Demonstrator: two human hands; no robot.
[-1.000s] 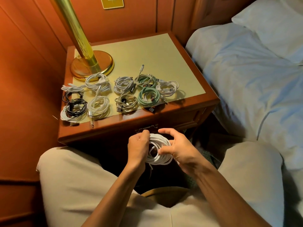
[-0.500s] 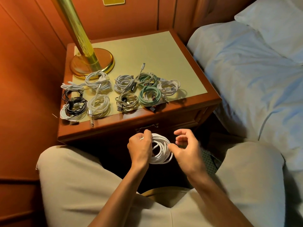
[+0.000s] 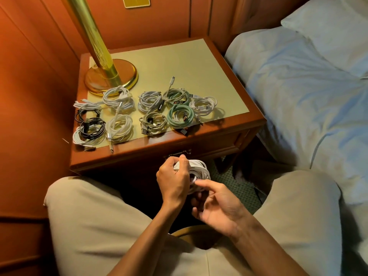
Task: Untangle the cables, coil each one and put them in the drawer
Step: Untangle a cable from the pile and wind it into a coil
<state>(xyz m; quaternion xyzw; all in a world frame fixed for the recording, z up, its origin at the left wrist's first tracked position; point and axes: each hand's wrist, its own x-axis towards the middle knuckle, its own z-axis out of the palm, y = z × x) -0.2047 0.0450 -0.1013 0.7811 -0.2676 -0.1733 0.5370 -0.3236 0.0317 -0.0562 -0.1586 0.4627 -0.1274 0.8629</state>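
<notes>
Both hands meet in front of our knees, just below the nightstand's front edge. Our left hand (image 3: 172,182) has its fingers curled round the left side of a white cable coil (image 3: 199,172), gripping the bundle from above. Our right hand (image 3: 217,206) sits under and just to the right of the coil, palm turned up, fingers bent; its index finger (image 3: 203,182) reaches across to touch the lower strands, and whether it pinches a loose end there we cannot tell.

That coil stands roughly on edge — its open ring faces up toward us and slightly right, with the loops running from upper left to lower right between the two hands. It hangs in the air, touching nothing but our fingers, in front of the closed drawer (image 3: 199,156) with its dark metal handle (image 3: 179,152).

On the nightstand (image 3: 229,76) the other coils lie flat in two loose rows along the front: a black cable coil (image 3: 92,127) over a white one at the left, then white and grey bundles, a green cable coil (image 3: 180,116) toward the right with a paler green one behind it, and a white one at the right end. One plug end (image 3: 172,79) sticks out toward the back. A brass lamp base (image 3: 111,76) stands at the rear left, touching the nearest white coil — the bed (image 3: 298,86) lies to the right.
</notes>
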